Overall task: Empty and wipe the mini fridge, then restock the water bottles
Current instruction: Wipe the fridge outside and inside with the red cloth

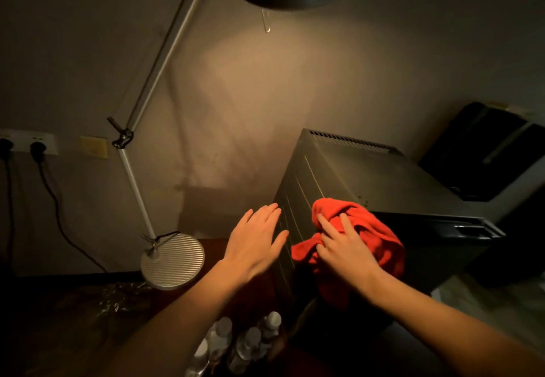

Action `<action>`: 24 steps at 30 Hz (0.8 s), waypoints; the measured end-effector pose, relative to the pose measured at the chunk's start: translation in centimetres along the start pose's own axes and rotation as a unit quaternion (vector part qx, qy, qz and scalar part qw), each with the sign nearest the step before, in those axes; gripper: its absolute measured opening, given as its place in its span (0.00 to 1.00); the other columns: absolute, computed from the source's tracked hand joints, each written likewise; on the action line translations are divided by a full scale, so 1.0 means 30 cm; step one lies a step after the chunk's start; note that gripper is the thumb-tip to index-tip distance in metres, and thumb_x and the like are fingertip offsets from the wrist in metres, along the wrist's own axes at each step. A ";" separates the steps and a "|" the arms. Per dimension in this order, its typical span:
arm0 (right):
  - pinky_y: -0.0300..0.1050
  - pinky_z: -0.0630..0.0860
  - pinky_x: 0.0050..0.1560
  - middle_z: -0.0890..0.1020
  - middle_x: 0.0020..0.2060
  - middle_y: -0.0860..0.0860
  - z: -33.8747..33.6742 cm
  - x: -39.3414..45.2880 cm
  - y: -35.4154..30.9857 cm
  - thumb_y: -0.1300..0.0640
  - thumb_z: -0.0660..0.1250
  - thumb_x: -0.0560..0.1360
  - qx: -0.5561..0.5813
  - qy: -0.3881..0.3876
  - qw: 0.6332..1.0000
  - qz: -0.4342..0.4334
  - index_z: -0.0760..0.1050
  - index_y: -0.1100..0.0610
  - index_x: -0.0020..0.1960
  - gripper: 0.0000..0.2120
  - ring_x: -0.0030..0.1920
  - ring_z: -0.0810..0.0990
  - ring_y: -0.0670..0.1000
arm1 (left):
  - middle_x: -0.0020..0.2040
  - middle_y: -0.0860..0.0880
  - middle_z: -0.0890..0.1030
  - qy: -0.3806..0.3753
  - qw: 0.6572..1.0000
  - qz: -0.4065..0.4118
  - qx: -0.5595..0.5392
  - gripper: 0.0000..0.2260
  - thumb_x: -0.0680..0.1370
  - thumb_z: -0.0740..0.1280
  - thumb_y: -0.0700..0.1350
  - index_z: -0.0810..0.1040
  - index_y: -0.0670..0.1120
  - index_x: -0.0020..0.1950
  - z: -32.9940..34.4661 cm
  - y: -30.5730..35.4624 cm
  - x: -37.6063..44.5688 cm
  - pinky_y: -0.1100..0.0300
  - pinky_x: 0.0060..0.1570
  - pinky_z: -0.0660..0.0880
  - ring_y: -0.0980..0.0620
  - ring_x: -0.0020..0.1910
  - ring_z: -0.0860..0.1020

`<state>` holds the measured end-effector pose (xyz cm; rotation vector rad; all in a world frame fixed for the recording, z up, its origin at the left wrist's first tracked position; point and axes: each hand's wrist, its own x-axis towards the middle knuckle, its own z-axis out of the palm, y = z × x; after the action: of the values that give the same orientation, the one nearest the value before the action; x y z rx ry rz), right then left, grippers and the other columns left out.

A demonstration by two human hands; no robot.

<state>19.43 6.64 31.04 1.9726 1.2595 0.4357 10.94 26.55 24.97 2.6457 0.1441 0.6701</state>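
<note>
Clear plastic water bottles (pixel 236 344) stand below both wrists; light, slick, best gripped mid-body.
Right hand (pixel 343 245) presses soft crumpled red cloth (pixel 374 238) on dark metal mini fridge (pixel 383 176); left hand (pixel 256 242) spread flat beside it.

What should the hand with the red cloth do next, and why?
Probably slide the red cloth along the mini fridge corner. The right hand presses it there, the left hand lies flat on the side, and the water bottles wait outside, so wiping seems unfinished.
</note>
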 end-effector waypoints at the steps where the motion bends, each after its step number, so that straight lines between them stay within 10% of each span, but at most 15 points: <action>1: 0.73 0.67 0.61 0.85 0.48 0.57 -0.002 0.018 -0.011 0.54 0.75 0.66 -0.008 -0.045 0.999 0.001 0.84 0.55 0.44 0.07 0.68 0.72 0.62 | 0.79 0.53 0.59 -0.003 1.000 0.002 -0.004 0.27 0.83 0.53 0.60 0.58 0.50 0.79 0.004 -0.017 0.003 0.59 0.75 0.46 0.57 0.77 0.56; 4: 0.73 0.55 0.69 0.77 0.65 0.57 0.007 0.107 -0.008 0.53 0.63 0.78 -0.018 -0.145 0.989 0.015 0.79 0.55 0.61 0.14 0.77 0.55 0.62 | 0.79 0.54 0.58 -0.015 1.000 0.006 -0.008 0.27 0.83 0.53 0.60 0.56 0.51 0.80 0.032 -0.065 0.020 0.58 0.75 0.46 0.57 0.78 0.54; 9: 0.70 0.75 0.50 0.85 0.38 0.52 0.053 0.306 0.067 0.52 0.64 0.64 0.022 -0.102 0.993 0.051 0.84 0.51 0.32 0.10 0.57 0.82 0.59 | 0.80 0.54 0.55 -0.010 1.000 0.019 -0.003 0.28 0.82 0.54 0.59 0.55 0.50 0.80 0.093 -0.117 0.072 0.58 0.75 0.44 0.56 0.78 0.53; 13: 0.72 0.73 0.52 0.84 0.52 0.58 0.062 0.413 0.100 0.55 0.60 0.65 0.013 -0.089 0.986 0.139 0.84 0.55 0.34 0.14 0.61 0.79 0.62 | 0.80 0.52 0.56 -0.001 1.000 0.014 0.007 0.29 0.81 0.55 0.58 0.56 0.48 0.80 0.135 -0.177 0.126 0.56 0.76 0.47 0.54 0.78 0.55; 24: 0.73 0.75 0.42 0.86 0.46 0.55 0.227 0.361 0.010 0.51 0.53 0.65 0.025 -0.108 0.993 0.033 0.83 0.48 0.30 0.19 0.55 0.83 0.62 | 0.81 0.53 0.52 -0.021 0.999 -0.012 -0.027 0.31 0.81 0.54 0.59 0.51 0.49 0.81 0.253 -0.198 0.128 0.56 0.76 0.46 0.56 0.79 0.51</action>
<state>28.85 13.37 25.60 2.0466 1.0826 0.2173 17.93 29.98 18.10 2.6002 0.1440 0.6020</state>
